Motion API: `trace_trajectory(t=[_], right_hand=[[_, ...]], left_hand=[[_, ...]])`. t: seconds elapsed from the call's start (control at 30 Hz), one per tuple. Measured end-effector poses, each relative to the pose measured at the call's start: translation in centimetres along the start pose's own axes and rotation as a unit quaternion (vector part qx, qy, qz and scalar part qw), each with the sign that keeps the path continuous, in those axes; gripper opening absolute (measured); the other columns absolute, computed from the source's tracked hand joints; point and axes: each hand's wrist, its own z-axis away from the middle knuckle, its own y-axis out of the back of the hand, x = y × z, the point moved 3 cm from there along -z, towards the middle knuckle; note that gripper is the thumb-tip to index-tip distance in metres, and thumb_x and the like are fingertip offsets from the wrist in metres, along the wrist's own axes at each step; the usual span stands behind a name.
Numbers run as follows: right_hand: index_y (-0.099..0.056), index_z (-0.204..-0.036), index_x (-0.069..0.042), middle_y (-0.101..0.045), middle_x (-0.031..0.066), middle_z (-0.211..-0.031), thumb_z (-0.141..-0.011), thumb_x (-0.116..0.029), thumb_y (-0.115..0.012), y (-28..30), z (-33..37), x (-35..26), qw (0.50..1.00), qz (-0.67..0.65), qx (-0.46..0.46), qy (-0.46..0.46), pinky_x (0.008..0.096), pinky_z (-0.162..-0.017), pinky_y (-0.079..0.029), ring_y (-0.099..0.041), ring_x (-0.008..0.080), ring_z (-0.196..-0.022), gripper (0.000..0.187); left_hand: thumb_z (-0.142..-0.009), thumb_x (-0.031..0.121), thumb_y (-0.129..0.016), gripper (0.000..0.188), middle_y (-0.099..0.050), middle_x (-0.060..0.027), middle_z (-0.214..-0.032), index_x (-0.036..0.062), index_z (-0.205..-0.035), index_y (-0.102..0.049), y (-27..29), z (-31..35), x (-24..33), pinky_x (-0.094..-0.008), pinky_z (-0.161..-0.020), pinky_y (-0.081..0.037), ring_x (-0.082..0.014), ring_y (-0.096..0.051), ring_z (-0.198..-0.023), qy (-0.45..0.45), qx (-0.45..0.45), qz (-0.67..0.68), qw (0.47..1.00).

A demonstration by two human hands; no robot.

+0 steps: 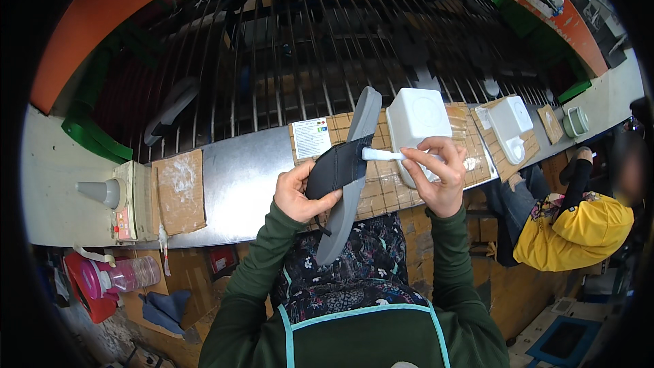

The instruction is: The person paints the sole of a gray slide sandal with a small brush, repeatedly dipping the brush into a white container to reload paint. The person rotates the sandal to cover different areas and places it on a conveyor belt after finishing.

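My left hand (298, 192) is closed around the black upper of a sandal (336, 169), thumb resting on its lower edge. The sandal is tilted on its side, its long grey sole (368, 110) running from far to near. Between the fingertips of my right hand (441, 176) is a brush (381, 155) with a white tip. That tip touches the edge of the black upper, or sits just in front of it; which one I cannot tell. A white plastic container (422, 114) stands beyond the brush on cardboard, its inside hidden from this side.
Beyond the metal bench (235, 184) run metal rods, with another sandal (172, 109) lying on them. A stained cardboard piece (180, 187) and a grey cone (102, 192) are at left. To the right, a person in yellow (572, 232) sits near a second white container (511, 123).
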Motion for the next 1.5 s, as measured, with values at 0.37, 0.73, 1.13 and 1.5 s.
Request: trace_trajectory(t=[0.37,0.73,1.13,1.5], right_hand=[[-0.076,-0.093,-0.016,-0.062,-0.0021,-0.088,-0.073,-0.017,-0.079,0.5,-0.1,0.1,0.999,-0.008,-0.033,0.018,0.0315,-0.072,-0.027,-0.049,0.0115,-0.071,0.020],[-0.076,-0.093,-0.016,-0.061,-0.0031,-0.088,-0.073,-0.018,-0.079,0.4,0.0,0.1,0.997,-0.038,-0.063,0.023,0.0300,-0.071,-0.027,-0.047,0.0092,-0.066,0.020],[-0.076,-0.092,-0.016,-0.062,-0.0036,-0.088,-0.073,-0.020,-0.079,0.3,0.1,0.1,0.997,-0.045,-0.062,0.026,0.0296,-0.070,-0.027,-0.046,0.0089,-0.064,0.019],[-0.076,-0.091,-0.015,-0.062,-0.0027,-0.088,-0.072,-0.018,-0.079,0.5,0.2,0.0,0.997,-0.054,-0.061,0.017,0.0298,-0.071,-0.027,-0.048,0.0095,-0.065,0.019]], left_hand=[[-0.073,0.004,-0.075,0.026,-0.066,-0.0040,-0.082,-0.0044,-0.094,-0.061,0.0,-0.7,0.5,-0.0219,-0.064,-0.051,-0.0070,-0.061,-0.072,0.008,-0.008,0.000,1.000],[-0.076,0.001,-0.073,0.023,-0.063,-0.0033,-0.077,-0.0030,-0.094,-0.058,0.1,-1.1,1.2,-0.0201,-0.048,-0.047,-0.0064,-0.057,-0.056,0.019,-0.017,0.047,0.999],[-0.078,0.001,-0.072,0.024,-0.065,-0.0045,-0.080,-0.0014,-0.097,-0.057,0.1,-1.5,0.5,-0.0176,-0.042,-0.046,-0.0044,-0.056,-0.054,0.005,-0.013,0.068,0.998],[-0.079,0.001,-0.071,0.024,-0.063,-0.0022,-0.080,0.0003,-0.098,-0.056,-0.2,-2.0,-0.3,-0.0170,-0.041,-0.046,-0.0037,-0.056,-0.057,0.002,-0.008,0.122,0.992]])
